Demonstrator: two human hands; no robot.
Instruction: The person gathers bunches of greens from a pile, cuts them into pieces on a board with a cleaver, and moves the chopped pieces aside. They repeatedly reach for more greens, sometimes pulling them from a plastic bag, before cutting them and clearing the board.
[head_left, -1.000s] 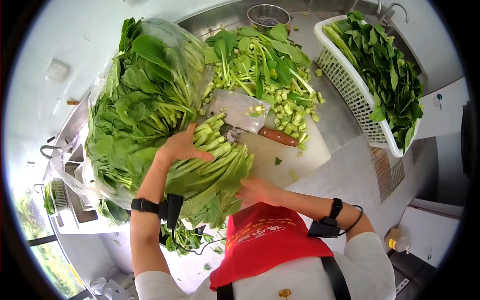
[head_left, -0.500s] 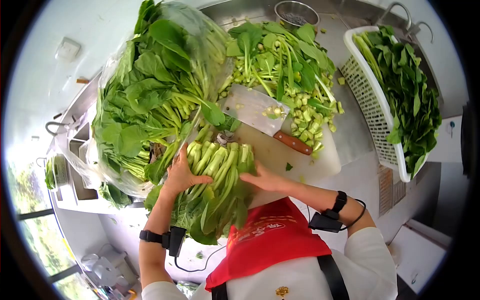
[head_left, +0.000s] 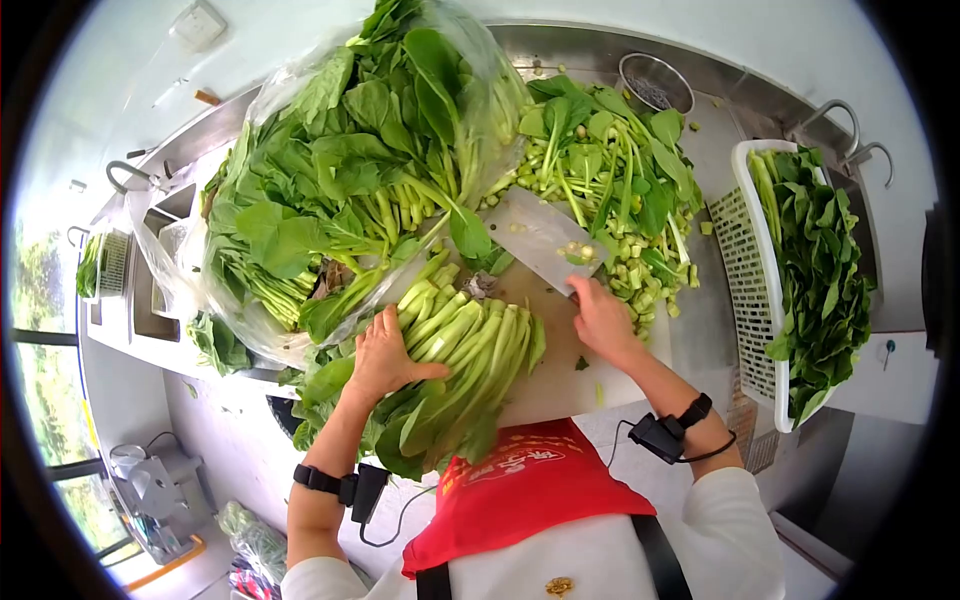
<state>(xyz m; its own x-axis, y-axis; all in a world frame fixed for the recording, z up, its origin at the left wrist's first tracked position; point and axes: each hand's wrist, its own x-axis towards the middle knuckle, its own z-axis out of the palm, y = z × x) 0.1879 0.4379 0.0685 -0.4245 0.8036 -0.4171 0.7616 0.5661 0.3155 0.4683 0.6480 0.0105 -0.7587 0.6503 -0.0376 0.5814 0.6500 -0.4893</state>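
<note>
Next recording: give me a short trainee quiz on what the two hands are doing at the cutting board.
1. What does the right hand grip? A) a peeler B) the cleaver C) a ladle
2. True or false: the left hand rests on the bunch of greens that lies on the cutting board.
3. Fill in: the heap of uncut greens on the person's left sits in a clear plastic ____.
Key: 1 B; 2 true; 3 bag.
</note>
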